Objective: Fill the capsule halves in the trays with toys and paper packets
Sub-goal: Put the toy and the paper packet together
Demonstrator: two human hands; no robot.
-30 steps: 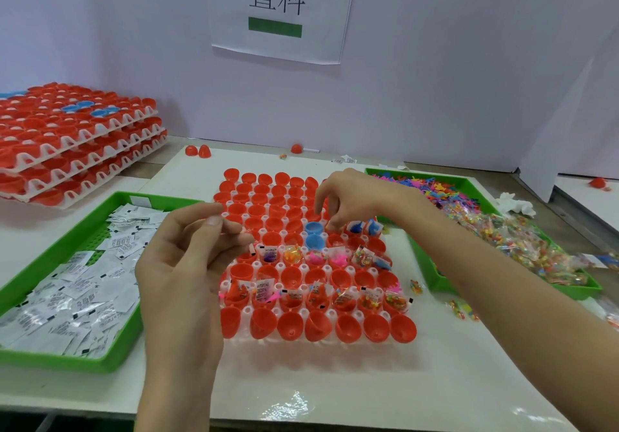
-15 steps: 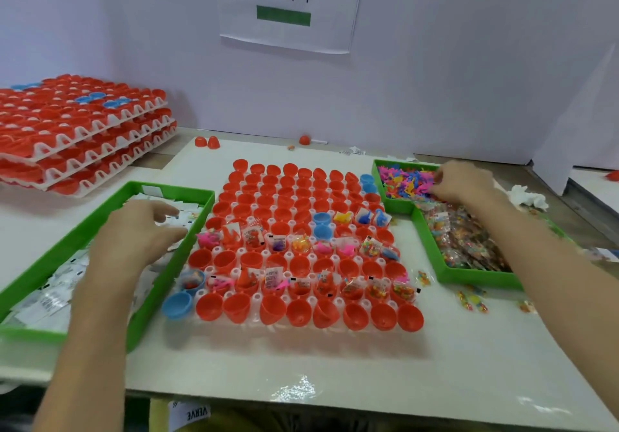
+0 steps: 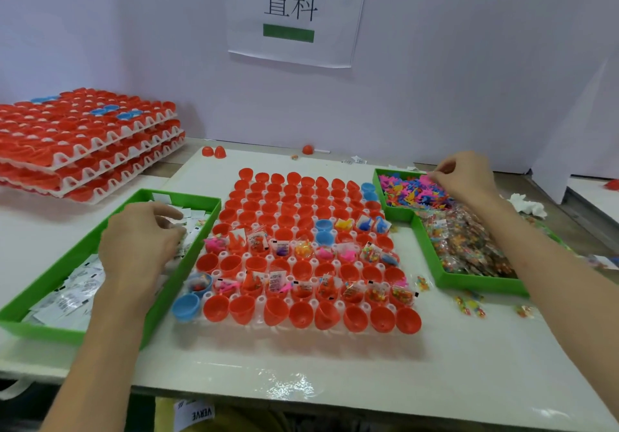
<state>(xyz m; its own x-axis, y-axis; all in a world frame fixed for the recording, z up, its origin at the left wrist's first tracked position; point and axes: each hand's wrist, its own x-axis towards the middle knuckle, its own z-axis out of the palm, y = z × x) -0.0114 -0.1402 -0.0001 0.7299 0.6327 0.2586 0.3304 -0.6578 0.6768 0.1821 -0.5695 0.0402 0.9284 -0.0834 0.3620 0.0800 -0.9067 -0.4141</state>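
Left hand [image 3: 140,240] is digging, fingers curled, into paper packets [image 3: 67,297] in a green tray [image 3: 67,257] (grip hidden), while right hand [image 3: 465,177] is pinching at coloured toys [image 3: 408,194] beside the capsule halves [image 3: 301,217].

Head camera looking down on a capsule-filling bench

A single wide-angle camera, worn on the person's head, is looking forward and down from close above the near edge of the white table [image 3: 335,374]. It is facing the back wall [image 3: 469,63] and centring on the capsule tray [image 3: 313,303]. Both forearms are entering from the bottom corners. The left hand [image 3: 140,244] is showing to the left of that tray, and the right hand [image 3: 464,177] beyond its far right corner.
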